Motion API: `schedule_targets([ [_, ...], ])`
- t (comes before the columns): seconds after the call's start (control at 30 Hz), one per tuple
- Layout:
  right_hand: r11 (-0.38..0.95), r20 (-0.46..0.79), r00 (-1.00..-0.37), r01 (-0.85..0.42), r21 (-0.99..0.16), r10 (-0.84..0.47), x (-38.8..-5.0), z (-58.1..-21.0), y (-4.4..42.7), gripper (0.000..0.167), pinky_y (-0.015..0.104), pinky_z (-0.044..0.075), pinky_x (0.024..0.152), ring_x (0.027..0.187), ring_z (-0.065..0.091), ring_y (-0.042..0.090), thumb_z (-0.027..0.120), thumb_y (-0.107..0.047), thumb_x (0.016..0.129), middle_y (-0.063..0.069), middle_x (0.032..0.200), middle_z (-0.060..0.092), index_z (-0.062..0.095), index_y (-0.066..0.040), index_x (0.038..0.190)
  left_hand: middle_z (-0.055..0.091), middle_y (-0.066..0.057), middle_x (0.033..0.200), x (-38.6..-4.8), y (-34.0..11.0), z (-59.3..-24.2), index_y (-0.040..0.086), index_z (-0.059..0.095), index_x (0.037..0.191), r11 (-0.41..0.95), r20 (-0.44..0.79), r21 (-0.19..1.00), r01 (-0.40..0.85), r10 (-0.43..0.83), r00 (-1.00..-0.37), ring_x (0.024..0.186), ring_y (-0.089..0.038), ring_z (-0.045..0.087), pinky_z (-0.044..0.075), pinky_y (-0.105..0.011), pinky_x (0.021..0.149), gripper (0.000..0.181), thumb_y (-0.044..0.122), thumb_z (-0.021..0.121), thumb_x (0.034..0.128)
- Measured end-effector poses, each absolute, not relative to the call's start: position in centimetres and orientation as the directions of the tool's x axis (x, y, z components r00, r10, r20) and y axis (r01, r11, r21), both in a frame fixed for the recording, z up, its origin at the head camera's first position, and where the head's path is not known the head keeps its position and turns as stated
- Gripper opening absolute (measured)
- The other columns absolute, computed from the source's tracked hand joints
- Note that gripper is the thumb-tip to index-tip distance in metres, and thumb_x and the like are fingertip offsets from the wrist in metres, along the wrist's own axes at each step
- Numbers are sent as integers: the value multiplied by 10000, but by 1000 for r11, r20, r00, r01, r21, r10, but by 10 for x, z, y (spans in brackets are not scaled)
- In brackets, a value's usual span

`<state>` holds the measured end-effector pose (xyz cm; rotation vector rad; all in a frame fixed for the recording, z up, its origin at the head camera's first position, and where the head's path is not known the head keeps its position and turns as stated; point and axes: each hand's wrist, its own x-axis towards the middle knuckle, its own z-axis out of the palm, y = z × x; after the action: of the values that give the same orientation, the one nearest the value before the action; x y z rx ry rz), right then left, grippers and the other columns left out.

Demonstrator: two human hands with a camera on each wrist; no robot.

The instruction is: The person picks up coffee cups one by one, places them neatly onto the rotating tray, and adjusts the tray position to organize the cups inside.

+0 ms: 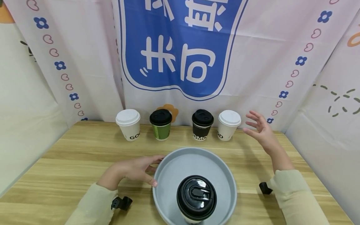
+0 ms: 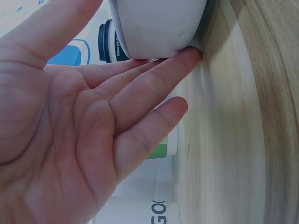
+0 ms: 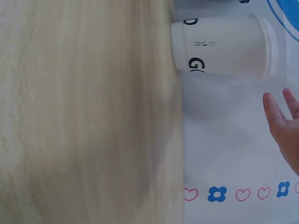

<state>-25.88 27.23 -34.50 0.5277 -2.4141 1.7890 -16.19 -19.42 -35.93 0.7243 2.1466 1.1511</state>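
Observation:
A round grey tray (image 1: 194, 162) lies on the table, bearing a cup with a glossy black lid (image 1: 197, 197). My left hand (image 1: 136, 171) is at the tray's left rim, thumb and fingers spread. In the left wrist view the fingers (image 2: 154, 88) stretch out and touch the tray's pale outer wall (image 2: 159, 28). At the right back, my right hand (image 1: 262, 134) hovers with fingers apart and nothing in it. Nearest to it stands a white cup with a white lid (image 1: 229, 125), a small gap away. The right wrist view shows that white cup (image 3: 224, 46) beside the fingertips (image 3: 270, 105).
Along the back edge stand a black cup (image 1: 202, 125), a green cup with a black lid (image 1: 161, 125) and another white cup (image 1: 128, 125). A printed cloth (image 1: 90, 37) hangs right behind them. Cloth walls flank the wooden table (image 1: 70, 162).

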Motion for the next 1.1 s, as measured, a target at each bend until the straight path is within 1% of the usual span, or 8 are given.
schedule_targets([
  [0.1, 299, 224, -953, -278, -913, -204, -267, -347, 271, 840, 141, 488, 941, 1427, 285, 456, 656, -111, 954, 225, 1614, 188, 119, -205, 1594, 294, -259, 1585, -162, -195, -359, 33, 218, 1568, 478, -243, 859, 182, 695, -677, 1378, -502, 413, 421, -539, 1112, 956, 158, 802, 820],
  [0.2, 316, 180, -963, -237, -919, -199, -274, -351, 267, 913, 379, 456, 1099, 1450, 249, 489, 662, -129, 951, 224, 1635, 138, 20, -165, 1599, 296, -256, 1586, -162, -196, -359, 32, 219, 1567, 478, -241, 858, 187, 697, -676, 1380, -498, 413, 423, -534, 1113, 960, 163, 804, 817],
  [0.33, 303, 144, -967, -204, -931, -210, -284, -358, 260, 973, 625, 290, 1163, 1458, 233, 497, 671, -109, 937, 232, 1642, 102, -44, -148, 1596, 295, -256, 1586, -161, -196, -359, 27, 218, 1567, 477, -238, 858, 190, 698, -676, 1383, -497, 409, 413, -540, 1119, 968, 177, 806, 813],
  [0.5, 346, 122, -969, -193, -918, -216, -293, -366, 251, 1010, 591, 322, 1158, 1435, 273, 489, 690, -82, 916, 258, 1631, 116, -55, -139, 1595, 295, -250, 1589, -161, -196, -360, 31, 217, 1568, 474, -242, 861, 182, 699, -673, 1389, -491, 405, 403, -545, 1126, 963, 179, 801, 817],
  [0.63, 400, 136, -968, -212, -892, -210, -299, -371, 244, 1009, 420, 441, 1075, 1392, 337, 468, 708, -104, 905, 270, 1610, 183, -29, -118, 1595, 293, -255, 1588, -161, -196, -360, 39, 214, 1571, 477, -251, 863, 168, 693, -676, 1380, -496, 415, 418, -542, 1114, 964, 174, 799, 817],
  [0.73, 409, 147, -969, -218, -886, -200, -302, -373, 239, 1015, 342, 416, 1027, 1363, 360, 448, 721, -119, 894, 258, 1597, 221, -15, -104, 1594, 297, -251, 1588, -161, -196, -361, 42, 217, 1571, 472, -248, 866, 168, 696, -674, 1379, -492, 418, 420, -540, 1114, 961, 173, 798, 817],
  [0.93, 369, 141, -975, -196, -909, -170, -308, -377, 233, 1031, 524, 274, 1180, 1394, 309, 420, 725, -106, 886, 244, 1596, 198, -28, -90, 1590, 302, -217, 1596, -162, -195, -361, 60, 226, 1572, 467, -243, 867, 175, 702, -669, 1401, -470, 401, 405, -532, 1129, 950, 165, 796, 820],
  [1.1, 314, 149, -975, -196, -929, -167, -313, -379, 232, 1023, 526, 196, 1233, 1454, 256, 396, 717, -64, 883, 239, 1598, 196, -29, -82, 1583, 311, -211, 1593, -162, -194, -359, 62, 232, 1571, 476, -246, 862, 175, 695, -675, 1400, -466, 405, 405, -530, 1130, 954, 175, 800, 813],
])
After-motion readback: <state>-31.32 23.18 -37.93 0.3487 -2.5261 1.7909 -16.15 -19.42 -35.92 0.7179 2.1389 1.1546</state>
